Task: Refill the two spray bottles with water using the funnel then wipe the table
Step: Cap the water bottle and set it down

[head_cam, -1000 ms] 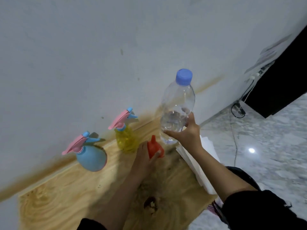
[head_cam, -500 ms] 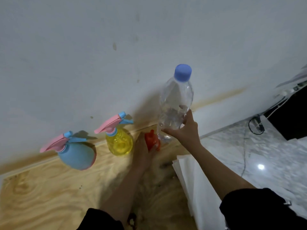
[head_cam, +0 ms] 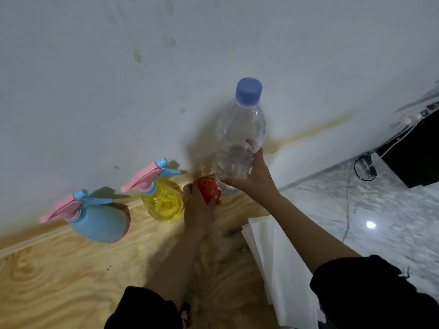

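Two spray bottles stand against the wall on the wooden table [head_cam: 59,276]: a round blue one [head_cam: 99,222] at left and a clear yellow one [head_cam: 162,203] beside it, both with pink-and-blue trigger heads on. My left hand [head_cam: 198,207] is wrapped around the red funnel [head_cam: 209,189], just right of the yellow bottle. My right hand [head_cam: 253,178] grips the lower part of a clear water bottle [head_cam: 240,141] with a blue cap [head_cam: 248,91], held upright with its base close to the funnel. Some water shows in its lower part.
A stack of white paper towels [head_cam: 280,269] lies on the table's right side under my right forearm. The white wall runs close behind everything. Right of the table is a marble floor [head_cam: 368,222] with a cable [head_cam: 363,167] and a dark cabinet [head_cam: 415,157].
The view shifted, so everything appears further right. My right hand has brought the water bottle down a little toward the funnel. My left hand stays on the funnel.
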The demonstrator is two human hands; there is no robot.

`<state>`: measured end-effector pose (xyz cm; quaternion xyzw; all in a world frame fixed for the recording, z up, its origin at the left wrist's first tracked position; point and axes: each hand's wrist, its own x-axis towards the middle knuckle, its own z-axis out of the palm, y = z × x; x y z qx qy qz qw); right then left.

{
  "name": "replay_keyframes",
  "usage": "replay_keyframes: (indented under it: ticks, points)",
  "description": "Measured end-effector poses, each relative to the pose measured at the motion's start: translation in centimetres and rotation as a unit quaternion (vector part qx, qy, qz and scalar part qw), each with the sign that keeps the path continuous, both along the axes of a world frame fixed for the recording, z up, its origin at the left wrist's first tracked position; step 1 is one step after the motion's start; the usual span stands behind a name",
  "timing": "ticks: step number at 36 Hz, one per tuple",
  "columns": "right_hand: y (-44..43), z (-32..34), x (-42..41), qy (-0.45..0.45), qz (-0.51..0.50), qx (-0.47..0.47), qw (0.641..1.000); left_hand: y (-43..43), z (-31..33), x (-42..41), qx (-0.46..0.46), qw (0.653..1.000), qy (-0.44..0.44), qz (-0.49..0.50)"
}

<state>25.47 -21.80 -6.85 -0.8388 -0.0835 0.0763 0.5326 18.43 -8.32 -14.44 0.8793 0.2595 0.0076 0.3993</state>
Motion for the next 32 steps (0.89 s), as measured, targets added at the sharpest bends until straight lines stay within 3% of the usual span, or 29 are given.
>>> replay_keyframes:
  ticks: [7,18,22,26,28,32]
  points:
    - [-0.1,-0.2,-0.3,0.014,0.003,-0.020,1.000,-0.3,0.2,-0.3,-0.022,1.000,-0.010,0.009]
    - [-1.3,1.1,-0.5,0.041,0.028,-0.145,0.988,-0.4,0.7,-0.5,0.017,0.999,-0.016,-0.040]
    - [-3.2,2.0,-2.2,0.053,-0.008,-0.142,0.988,-0.6,1.6,-1.0,0.015,0.999,-0.004,-0.052]
    - [-6.2,2.7,-5.2,0.052,-0.060,-0.121,0.989,-2.4,3.5,-2.9,-0.005,0.998,-0.049,-0.049]
    - [-8.0,2.7,-6.9,0.045,-0.103,-0.120,0.986,-3.7,4.3,-4.4,-0.021,0.994,-0.059,-0.092]
    - [-11.6,1.5,-11.1,0.048,-0.195,-0.110,0.974,-6.1,4.1,-6.2,-0.027,0.961,-0.061,-0.269]
